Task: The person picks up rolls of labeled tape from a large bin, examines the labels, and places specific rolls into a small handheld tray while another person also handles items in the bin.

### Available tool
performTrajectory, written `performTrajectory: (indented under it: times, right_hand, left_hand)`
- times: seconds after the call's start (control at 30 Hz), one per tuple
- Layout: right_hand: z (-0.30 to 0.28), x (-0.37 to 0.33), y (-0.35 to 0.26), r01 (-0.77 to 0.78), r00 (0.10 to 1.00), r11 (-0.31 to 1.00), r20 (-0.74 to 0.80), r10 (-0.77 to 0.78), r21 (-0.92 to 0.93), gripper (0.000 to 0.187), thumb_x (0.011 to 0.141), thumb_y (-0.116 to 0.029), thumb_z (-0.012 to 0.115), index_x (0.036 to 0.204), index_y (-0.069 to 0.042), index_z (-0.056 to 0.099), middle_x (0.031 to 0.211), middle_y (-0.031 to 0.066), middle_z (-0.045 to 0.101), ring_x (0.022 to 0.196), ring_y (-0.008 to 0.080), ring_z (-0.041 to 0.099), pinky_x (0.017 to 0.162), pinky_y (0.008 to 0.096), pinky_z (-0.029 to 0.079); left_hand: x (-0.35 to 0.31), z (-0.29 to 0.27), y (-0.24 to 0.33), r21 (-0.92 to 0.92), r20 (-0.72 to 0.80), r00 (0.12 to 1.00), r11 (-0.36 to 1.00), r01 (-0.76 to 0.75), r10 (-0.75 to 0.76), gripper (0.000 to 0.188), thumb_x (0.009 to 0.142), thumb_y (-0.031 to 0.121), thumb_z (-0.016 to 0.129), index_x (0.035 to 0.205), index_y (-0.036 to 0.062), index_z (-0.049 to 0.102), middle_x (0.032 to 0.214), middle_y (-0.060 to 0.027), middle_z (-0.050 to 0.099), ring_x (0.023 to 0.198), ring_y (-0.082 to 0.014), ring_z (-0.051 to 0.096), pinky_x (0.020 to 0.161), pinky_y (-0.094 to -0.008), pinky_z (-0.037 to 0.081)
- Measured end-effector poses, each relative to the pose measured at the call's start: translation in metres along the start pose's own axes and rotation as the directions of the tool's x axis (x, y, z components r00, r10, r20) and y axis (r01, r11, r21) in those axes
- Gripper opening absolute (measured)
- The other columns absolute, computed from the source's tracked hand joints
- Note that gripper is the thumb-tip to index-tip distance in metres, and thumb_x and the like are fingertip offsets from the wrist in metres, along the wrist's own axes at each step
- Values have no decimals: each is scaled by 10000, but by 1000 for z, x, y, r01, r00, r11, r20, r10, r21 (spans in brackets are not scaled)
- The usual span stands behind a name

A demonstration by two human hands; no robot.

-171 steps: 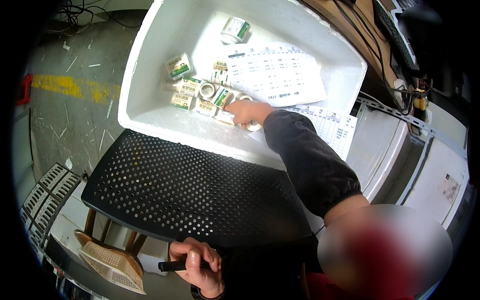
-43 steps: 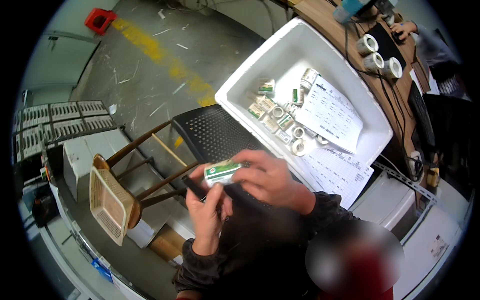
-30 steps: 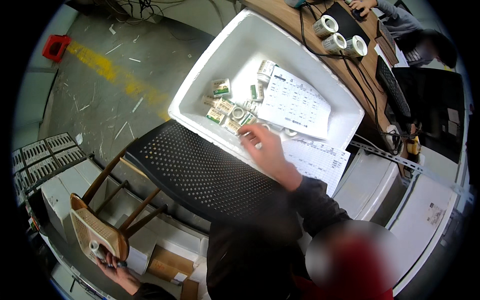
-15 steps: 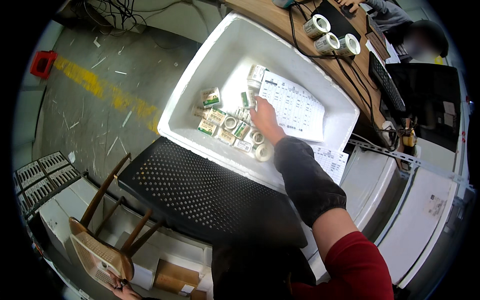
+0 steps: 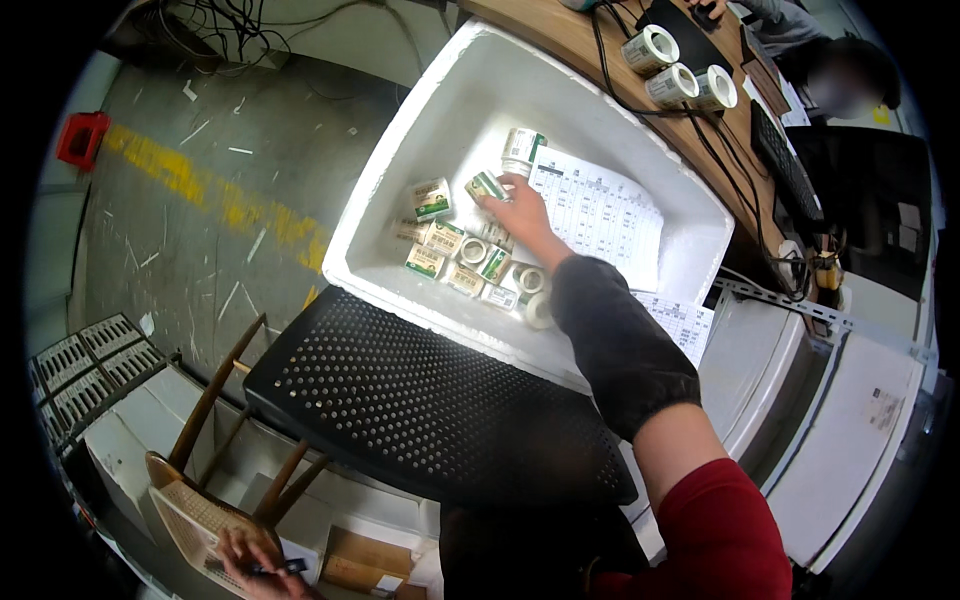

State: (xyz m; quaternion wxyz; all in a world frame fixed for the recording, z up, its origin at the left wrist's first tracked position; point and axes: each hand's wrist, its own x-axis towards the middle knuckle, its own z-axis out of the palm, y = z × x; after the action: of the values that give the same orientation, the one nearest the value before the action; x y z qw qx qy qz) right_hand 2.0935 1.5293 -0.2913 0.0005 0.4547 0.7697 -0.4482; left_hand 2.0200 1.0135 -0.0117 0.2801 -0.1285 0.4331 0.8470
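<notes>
Inside the white foam box [image 5: 690, 215], my right hand [image 5: 525, 212] is closed on a label roll [image 5: 484, 187] with a green and cream print, tilted above the box floor. Several more label rolls [image 5: 465, 265] lie loosely grouped just below and left of it, some showing their round cores. Another label roll [image 5: 523, 145] stands beyond my fingers, beside a printed sheet [image 5: 600, 215]. At the lower left my left hand [image 5: 250, 560] grips a dark, pen-like object [image 5: 290, 567] over a beige plastic basket [image 5: 185, 515]; its exact kind is unclear.
A black studded seat [image 5: 430, 400] borders the box's near side. Wooden stool legs [image 5: 215, 390] rise beside the basket. On the desk [image 5: 530, 40] at the far right stand label rolls [image 5: 672, 85], cables and a keyboard [image 5: 785, 165]; another person sits there. A second sheet [image 5: 680, 325] lies outside the box.
My right hand has lifted the label roll and shifted it slightly left and away, turning it. My left hand has come further into view with the dark object. The whole view has shifted slightly.
</notes>
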Motion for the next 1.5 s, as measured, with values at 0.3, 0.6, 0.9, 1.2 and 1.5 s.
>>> performTrajectory:
  times: [0.3,0.6,0.9,1.2,1.5]
  right_hand:
    - [-34,-125,-82,-328,853,527,486,-191,784,485,949,-316,413,1297,21,389,760,138,618,495,116,547,390,219,446]
    - [-71,-188,-129,-603,676,481,728,-115,636,481,956,-410,366,1023,35,538,609,86,572,411,97,508,331,206,384]
    - [-70,-193,-123,-579,699,509,709,-93,637,511,954,-436,368,998,38,555,605,76,564,411,93,501,330,205,373]
    - [-66,-193,-120,-550,671,542,723,-167,636,484,936,-403,423,1114,33,535,780,92,616,613,124,587,479,225,467]
    - [-52,-208,-136,-190,715,414,414,-563,890,666,736,-136,742,1294,2,404,1252,115,517,1145,202,507,994,336,379]
  left_hand:
    - [44,189,-117,528,20,989,841,116,-149,451,840,95,544,1240,-73,423,1109,-260,580,376,-96,462,331,-181,356]
    - [66,208,-147,734,29,962,659,163,-271,374,856,-10,575,1215,-62,485,933,-133,613,461,-88,513,391,-212,398]
    - [66,200,-165,771,45,967,625,125,-249,302,877,23,578,1163,-48,508,670,-45,574,433,-85,502,379,-217,380]
    - [68,196,-162,755,47,981,649,89,-189,283,881,30,574,1147,-55,528,851,-95,616,456,-81,506,383,-210,381]
    - [60,186,-150,623,28,987,774,109,-161,314,944,198,490,1159,-30,515,784,-91,602,403,-86,489,317,-183,314]
